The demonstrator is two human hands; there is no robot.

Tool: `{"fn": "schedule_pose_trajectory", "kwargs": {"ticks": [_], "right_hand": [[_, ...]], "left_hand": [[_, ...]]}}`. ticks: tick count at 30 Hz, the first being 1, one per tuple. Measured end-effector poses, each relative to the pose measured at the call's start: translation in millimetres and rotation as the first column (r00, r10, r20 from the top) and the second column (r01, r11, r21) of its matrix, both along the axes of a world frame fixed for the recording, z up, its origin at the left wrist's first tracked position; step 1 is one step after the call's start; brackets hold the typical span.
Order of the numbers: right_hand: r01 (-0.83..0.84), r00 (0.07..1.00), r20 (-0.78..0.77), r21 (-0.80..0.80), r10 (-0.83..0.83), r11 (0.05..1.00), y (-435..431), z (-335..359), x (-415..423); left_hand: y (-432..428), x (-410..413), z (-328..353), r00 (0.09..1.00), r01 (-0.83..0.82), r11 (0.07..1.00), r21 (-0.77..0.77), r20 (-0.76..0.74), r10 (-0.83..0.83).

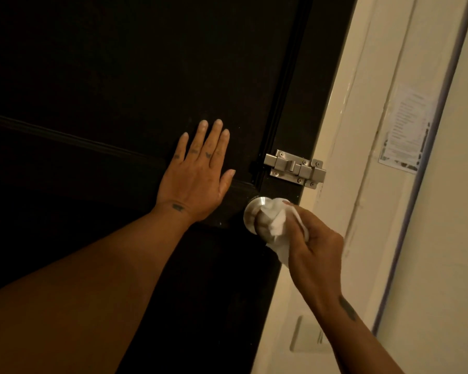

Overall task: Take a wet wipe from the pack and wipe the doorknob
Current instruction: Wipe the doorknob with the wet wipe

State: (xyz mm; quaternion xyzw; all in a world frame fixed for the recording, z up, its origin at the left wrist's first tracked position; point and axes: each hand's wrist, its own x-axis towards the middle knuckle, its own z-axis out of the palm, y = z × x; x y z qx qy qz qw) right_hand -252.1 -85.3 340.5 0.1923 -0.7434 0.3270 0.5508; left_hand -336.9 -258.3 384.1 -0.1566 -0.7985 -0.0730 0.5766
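Doorknob (254,211), round and brushed silver, sits at the right edge of a dark door (119,76), half covered by a white wet wipe (277,225). Nearest the viewer, two bare forearms reach in from the bottom edge. The right hand (316,247) comes up from the lower right, its grip closed around the bunched wet wipe and pressing it against the knob's right side; a loose tail of the wipe hangs below the fingers. The left hand (197,179) lies flat on the door just left of and slightly above the knob, fingers spread and pointing up, grip open and holding nothing. Small dark tattoos mark the fingers and both wrists. Just above the knob, a silver slide bolt (295,168) is screwed to the door's edge. Beyond the door to the right stands a cream door frame (349,130) and wall, with a printed paper notice (407,128) stuck on it, its text too blurred to read. A pale wall switch plate (305,336) shows low down.
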Motion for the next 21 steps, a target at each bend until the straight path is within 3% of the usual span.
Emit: {"fn": "schedule_pose_trajectory", "kwargs": {"ticks": [4,8,14,18,21], "right_hand": [[0.002,1.0,0.025,0.11,-0.005,0.994,-4,5,-3],[-0.151,0.982,0.104,-0.094,0.161,0.984,-2,12,-3],[-0.017,0.998,0.053,-0.054,0.02,0.998,-5,-1,4],[-0.086,0.993,0.078,-0.088,0.092,0.992,-5,5,3],[0.001,0.991,0.132,-0.087,0.011,0.996,11,6,6]], "left_hand": [[0,1,1,1.0,0.004,1.0,-0.008,0.004,-0.004],[-1,-2,0,1.0,-0.01,1.0,-0.007,-0.009,0.01],[0,-2,0,1.0,-0.013,1.0,0.003,-0.021,0.013],[-1,1,1,1.0,0.0,1.0,0.014,0.002,0.0],[-1,0,0,1.0,-0.009,1.0,0.005,0.0,0.009]]}}
